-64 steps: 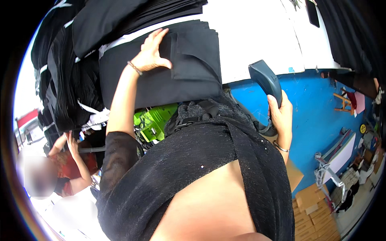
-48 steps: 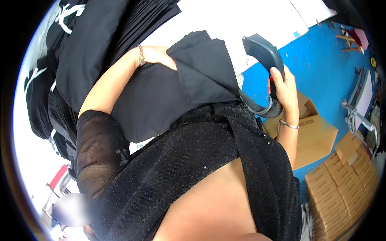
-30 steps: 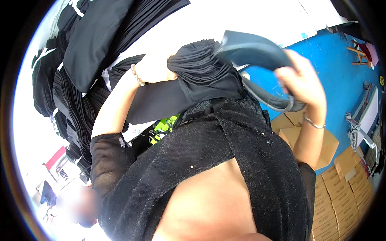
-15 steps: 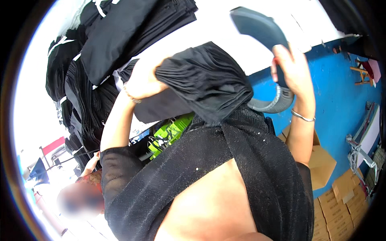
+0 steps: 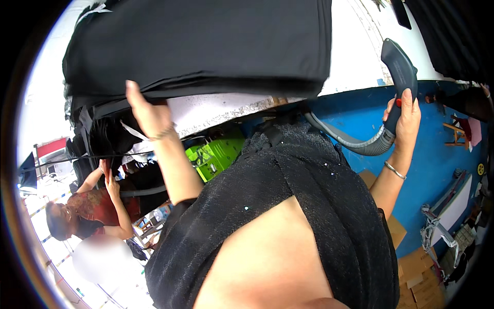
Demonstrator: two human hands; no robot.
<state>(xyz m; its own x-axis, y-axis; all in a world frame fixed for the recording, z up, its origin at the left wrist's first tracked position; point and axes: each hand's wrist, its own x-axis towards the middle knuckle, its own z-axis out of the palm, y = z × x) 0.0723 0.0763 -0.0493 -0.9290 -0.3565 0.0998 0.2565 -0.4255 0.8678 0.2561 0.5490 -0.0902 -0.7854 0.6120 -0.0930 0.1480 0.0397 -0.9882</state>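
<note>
A wide stack of folded black fabric lies flat on the white table, its near edge facing me. My left hand is at that edge, with one digit stretched up against the fabric. The other fingers are partly hidden and slightly blurred. On the right, my right hand grips a dark grey, curved handheld tool by its handle, beside a red button. A ribbed grey hose runs from the handle back toward my waist. The tool is held up, apart from the fabric.
Bundled black cloth hangs at the table's left side. Below the table edge sits a bright green box-like object. Another person is at the lower left. Cardboard boxes and a wooden stool stand on the blue floor.
The bunched black fabric in my left hand is no longer held up; a wide stack lies flat on the table. My left hand has moved lower and left. The tool has moved right and lower.
</note>
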